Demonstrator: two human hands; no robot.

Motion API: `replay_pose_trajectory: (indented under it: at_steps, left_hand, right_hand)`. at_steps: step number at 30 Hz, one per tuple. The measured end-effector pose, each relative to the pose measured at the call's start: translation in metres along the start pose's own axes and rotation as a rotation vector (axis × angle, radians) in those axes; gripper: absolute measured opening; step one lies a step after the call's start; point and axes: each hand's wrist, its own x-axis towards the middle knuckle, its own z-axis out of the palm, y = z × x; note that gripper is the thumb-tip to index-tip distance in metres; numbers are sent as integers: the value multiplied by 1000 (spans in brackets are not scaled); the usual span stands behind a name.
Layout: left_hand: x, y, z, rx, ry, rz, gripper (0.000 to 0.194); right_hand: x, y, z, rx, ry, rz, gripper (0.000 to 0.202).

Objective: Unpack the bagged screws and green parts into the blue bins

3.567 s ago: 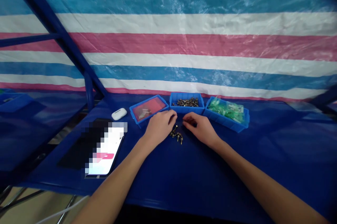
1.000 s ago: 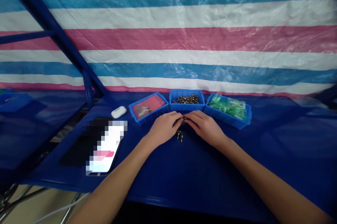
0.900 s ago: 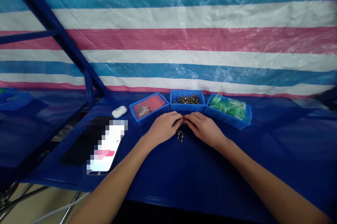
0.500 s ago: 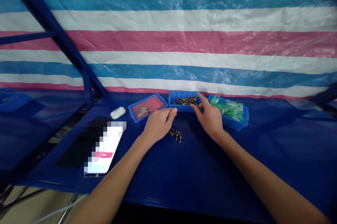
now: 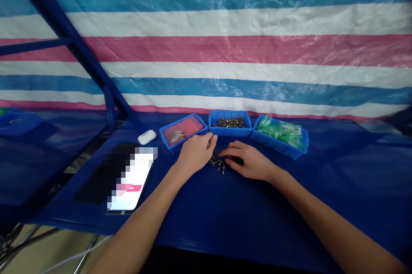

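Observation:
On the blue tabletop lies a small cluster of brass-coloured screw-like metal parts (image 5: 220, 165). My right hand (image 5: 247, 160) is just right of them, thumb and forefinger apart, fingertips close to the parts. My left hand (image 5: 197, 150) is curled closed on their left side, thumb against the forefinger; whatever it holds is hidden. Behind the hands, a blue bin (image 5: 229, 132) contains many more of these metal parts.
Left of the middle bin, another blue bin (image 5: 173, 147) has a red bottom and small clear bags. A third bin (image 5: 279, 147) at right is full of green packets. A white earbud case (image 5: 147, 137) and a lit phone (image 5: 135, 184) lie at left, before a striped tarp (image 5: 225, 50).
My right hand has come away from the middle bin, down toward the metal parts on the table. My left hand stays nearly where it was. The view has shifted slightly.

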Motion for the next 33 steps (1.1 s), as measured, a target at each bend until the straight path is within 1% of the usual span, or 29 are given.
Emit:
replay_pose_trajectory:
  at_steps: [3,6,8,10,14,17,19,22,25,30,33]
  left_hand:
    - [-2,-3,5,24,-63,-14,36]
    - [-3,-3,8,20,-88,-15,34]
    - [-3,-2,9,4,-93,-7,34]
    - [-3,0,7,-25,-94,2,34]
    - [-2,4,3,-144,-72,53,32]
    - [-2,7,0,-253,-49,145,25]
    - [-3,9,-1,-301,-47,200,21]
    - [-3,10,-1,-333,-70,240,19]
    - [-3,10,1,-342,-84,257,19]
    - [-1,8,4,-347,-61,279,20]
    - [0,7,5,-345,-28,283,20]
  right_hand:
    - [1,-2,3,27,-7,-46,18]
    - [2,1,6,45,18,-29,14]
    - [2,5,7,92,58,16,14]
    - [2,10,8,174,129,100,14]
    - [2,16,8,427,283,277,17]
    - [2,17,9,583,358,324,20]
    - [2,16,10,620,394,330,20]
    - [2,14,9,607,419,316,17]
    - [2,11,7,553,412,277,14]
    - [1,11,4,521,402,248,20]
    - [1,12,1,427,385,249,19]
